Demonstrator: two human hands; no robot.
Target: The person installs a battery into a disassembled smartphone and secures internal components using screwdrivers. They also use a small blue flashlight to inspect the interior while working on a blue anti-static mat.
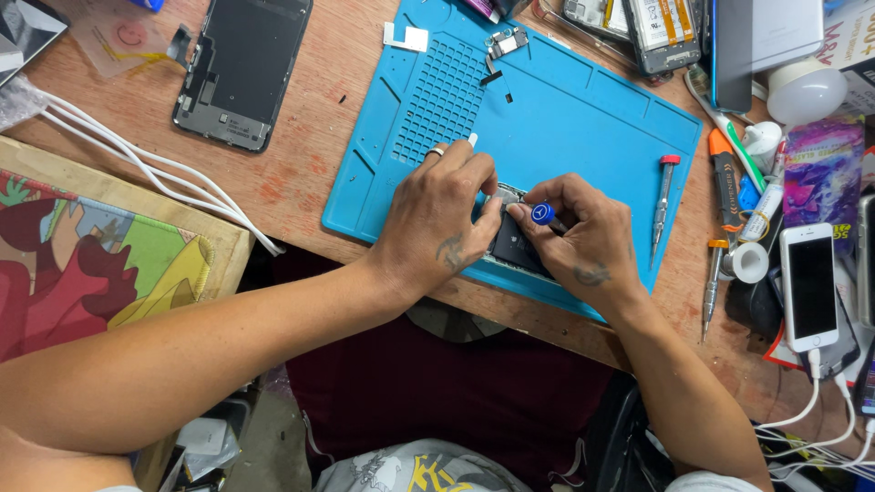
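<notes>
You are working over an opened phone body [516,244] lying at the lower edge of the blue repair mat [583,118], middle of the frame. Your left hand [437,219] is pressing down on the phone, fingers spread and closed on nothing, steadying it. Your right hand [583,239] is pinching a small screwdriver with a blue cap [542,214], its tip hidden under your fingers. Judging from this, you are driving or loosening a tiny screw: keep the driver upright, push lightly, and turn with the fingertips only, while the left hand is stopping the phone from sliding.

A red-capped screwdriver [663,205] is lying on the mat to the right. At the right edge, a purple glossy packet [825,173] is resting on the wooden counter [301,137], beside a white phone [809,284]. At the left, a colourful cartoon-printed board [100,260] is showing.
</notes>
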